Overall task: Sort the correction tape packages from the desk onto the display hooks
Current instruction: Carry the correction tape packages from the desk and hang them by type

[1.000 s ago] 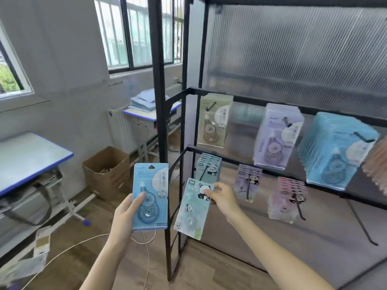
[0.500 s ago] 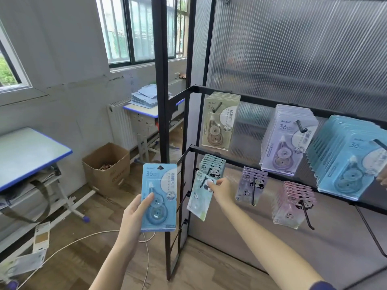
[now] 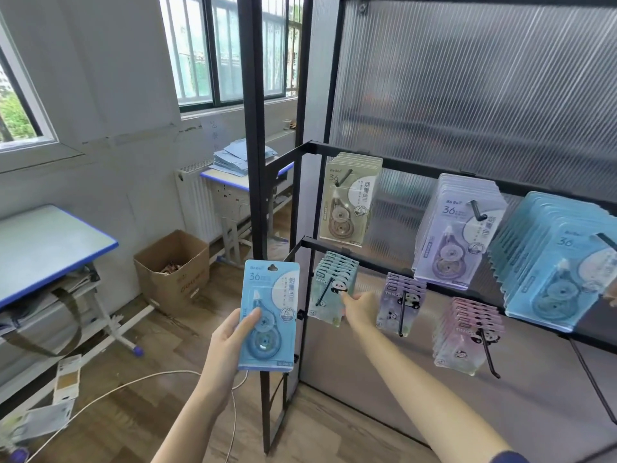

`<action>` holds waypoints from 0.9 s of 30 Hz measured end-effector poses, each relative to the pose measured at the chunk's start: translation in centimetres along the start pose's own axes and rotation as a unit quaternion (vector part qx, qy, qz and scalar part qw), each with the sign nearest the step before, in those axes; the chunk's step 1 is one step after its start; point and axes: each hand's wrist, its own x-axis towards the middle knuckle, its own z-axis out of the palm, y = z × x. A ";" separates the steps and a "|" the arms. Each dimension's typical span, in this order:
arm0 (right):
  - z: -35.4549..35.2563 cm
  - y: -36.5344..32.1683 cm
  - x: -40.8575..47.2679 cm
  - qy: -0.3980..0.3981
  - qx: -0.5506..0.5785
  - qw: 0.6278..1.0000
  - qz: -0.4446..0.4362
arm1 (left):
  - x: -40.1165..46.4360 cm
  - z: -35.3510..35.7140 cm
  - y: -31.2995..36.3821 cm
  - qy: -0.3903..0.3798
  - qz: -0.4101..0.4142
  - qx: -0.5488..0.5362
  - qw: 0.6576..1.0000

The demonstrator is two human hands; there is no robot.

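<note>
Correction tape packages hang in colour-sorted stacks on a black display rack [image 3: 394, 163], seen from the single head-worn view. Low on the rack's left end, the right hand [image 3: 362, 309] reaches to the green panda stack [image 3: 330, 289], fingertips touching the front package on its hook [image 3: 323, 294], probably seating it among its matching kind; whether the fingers pinch the card or only press it, I cannot tell. Left of the rack's front post, the left hand [image 3: 230, 342] grips a blue package [image 3: 268, 315] upright, thumb across its clear blister, print facing the wearer, likely kept readable for matching. Its kind, the large blue stack [image 3: 554, 265], hangs at the rack's far right, beyond a beige stack [image 3: 349, 198], a lilac stack [image 3: 457, 232], a purple panda stack [image 3: 400, 304] and a pink panda stack [image 3: 465, 332].
</note>
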 end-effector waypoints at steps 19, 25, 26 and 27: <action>-21.4 -3.5 -18.9 -0.013 0.275 0.944 -0.182 | -5.2 14.5 2.8 -0.267 0.063 0.044 0.961; -27.2 -3.1 -18.3 0.080 0.301 0.928 -0.205 | -6.0 20.2 5.1 -0.284 0.167 0.098 0.939; -28.3 -3.0 -17.9 0.092 0.303 0.927 -0.202 | -5.5 20.8 5.6 -0.260 0.197 0.112 0.939; -29.4 -3.0 -17.7 0.099 0.308 0.925 -0.202 | -4.9 21.4 6.1 -0.231 0.233 0.129 0.936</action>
